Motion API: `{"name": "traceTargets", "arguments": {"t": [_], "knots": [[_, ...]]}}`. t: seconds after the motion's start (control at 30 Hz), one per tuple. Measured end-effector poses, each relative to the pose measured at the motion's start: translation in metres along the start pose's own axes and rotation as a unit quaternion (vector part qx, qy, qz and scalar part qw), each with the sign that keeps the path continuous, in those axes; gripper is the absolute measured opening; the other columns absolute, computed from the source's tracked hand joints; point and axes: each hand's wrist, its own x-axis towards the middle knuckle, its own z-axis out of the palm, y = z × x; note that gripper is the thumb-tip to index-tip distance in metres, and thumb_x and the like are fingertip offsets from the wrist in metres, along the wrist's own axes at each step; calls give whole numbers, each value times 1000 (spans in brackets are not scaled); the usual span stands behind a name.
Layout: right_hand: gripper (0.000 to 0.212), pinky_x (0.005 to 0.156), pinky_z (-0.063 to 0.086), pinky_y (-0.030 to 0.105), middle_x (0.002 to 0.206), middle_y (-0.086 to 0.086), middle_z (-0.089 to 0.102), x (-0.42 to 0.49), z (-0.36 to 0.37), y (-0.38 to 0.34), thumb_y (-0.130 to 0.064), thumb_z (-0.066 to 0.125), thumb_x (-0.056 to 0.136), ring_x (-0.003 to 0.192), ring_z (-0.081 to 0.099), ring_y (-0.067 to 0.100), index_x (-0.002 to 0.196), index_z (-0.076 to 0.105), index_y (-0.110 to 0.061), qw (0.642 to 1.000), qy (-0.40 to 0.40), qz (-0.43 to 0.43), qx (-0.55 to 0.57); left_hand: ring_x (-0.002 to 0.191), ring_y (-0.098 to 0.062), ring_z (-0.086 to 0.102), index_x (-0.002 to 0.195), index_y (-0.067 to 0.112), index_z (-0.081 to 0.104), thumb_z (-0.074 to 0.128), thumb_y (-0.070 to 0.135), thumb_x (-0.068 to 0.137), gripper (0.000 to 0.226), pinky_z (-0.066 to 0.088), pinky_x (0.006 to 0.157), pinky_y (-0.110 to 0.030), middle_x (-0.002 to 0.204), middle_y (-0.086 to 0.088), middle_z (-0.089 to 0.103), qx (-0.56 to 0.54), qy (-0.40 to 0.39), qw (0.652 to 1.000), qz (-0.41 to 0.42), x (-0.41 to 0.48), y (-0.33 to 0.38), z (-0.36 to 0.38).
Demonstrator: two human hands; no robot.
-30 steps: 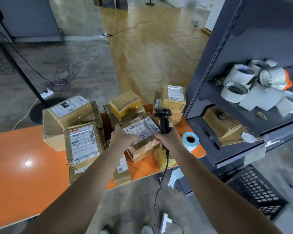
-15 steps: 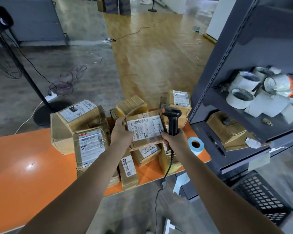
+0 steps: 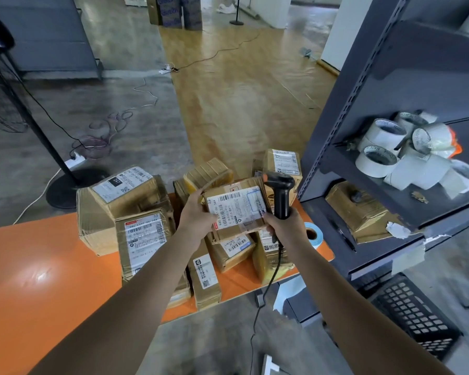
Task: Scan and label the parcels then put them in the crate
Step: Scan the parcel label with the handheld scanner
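My left hand [image 3: 197, 216] grips the left edge of a small cardboard parcel [image 3: 237, 208] with a white barcode label, held up above the orange table [image 3: 38, 280]. My right hand [image 3: 286, 228] grips the handle of a black barcode scanner [image 3: 280, 194] and touches the parcel's right edge. Several other taped parcels [image 3: 141, 236] lie piled on the table under and around my hands. A blue roll of labels [image 3: 312, 232] stands at the table's right end. The black crate [image 3: 414, 318] sits on the floor at the lower right.
A dark metal shelf rack [image 3: 363, 104] stands close on the right, holding tape rolls [image 3: 406, 155] and a parcel. A fan stand [image 3: 38, 131] with cables is on the floor at the left. The scanner's cord [image 3: 266, 290] hangs off the table's front edge.
I lifted the parcel off the pile and brought it up level with its label facing me. The scanner rose with my right hand.
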Motion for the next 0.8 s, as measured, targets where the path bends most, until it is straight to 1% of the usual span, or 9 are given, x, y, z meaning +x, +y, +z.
{"name": "traceTargets", "arguments": {"t": [0.07,0.13,0.2,0.27,0.37,0.47,0.57,0.7,0.8], "knots": [[33,58,49,35,76,7,67,0,-1,-1,-28,72,80,61,59,20,107,57,-15,1000,6,-4,-6,84,-10,63,151,15,27,62,-10,85,78,55,68,-30,94,5,63,9,17,1000,10,1,3,-1],[34,58,49,35,81,6,66,-1,-3,-2,-33,72,80,64,59,20,106,58,-17,1000,17,-6,-11,80,-6,58,147,10,34,61,-6,87,68,51,65,-25,93,7,59,51,38,998,26,4,9,-3],[36,58,48,34,83,5,64,-2,-7,-2,-37,75,79,67,58,20,105,57,-19,1000,21,-10,-14,87,-10,57,139,10,46,59,-4,89,53,47,67,-22,109,0,62,104,45,992,49,9,16,-6],[43,63,52,38,88,4,64,-2,-11,-1,-42,78,75,72,61,21,106,55,-23,1000,16,-11,-15,96,-12,56,131,11,56,57,-1,91,42,46,71,-21,122,-5,63,158,24,984,79,13,22,-6],[53,77,55,43,96,2,66,-5,-16,1,-42,83,70,81,63,21,111,55,-24,1000,-7,1,-4,96,-9,57,125,13,62,58,2,92,35,42,63,-13,123,-4,64,219,-35,968,116,13,29,-2],[60,82,57,46,101,1,69,-8,-19,8,-31,88,68,91,68,25,118,56,-20,999,-39,15,15,97,-8,57,121,16,64,60,4,92,32,44,69,-15,120,0,65,227,-63,964,126,12,37,4],[63,74,58,49,103,9,70,-12,-20,13,-27,89,67,92,70,37,119,54,-19,997,-63,26,28,99,-10,59,117,18,66,63,3,90,31,45,79,-22,117,0,66,230,-60,963,127,14,36,8],[55,70,59,48,99,10,69,-15,-20,15,-28,85,71,75,68,29,117,54,-21,998,-49,24,21,102,-9,62,115,15,67,65,2,87,31,47,85,-23,114,-1,69,198,-29,967,155,14,30,16],[51,69,60,48,98,12,66,-13,-20,15,-23,81,75,69,64,26,118,55,-18,997,-40,49,37,101,-4,61,120,16,63,70,8,86,35,44,84,-14,112,6,67,162,-3,973,164,10,25,19]]}}
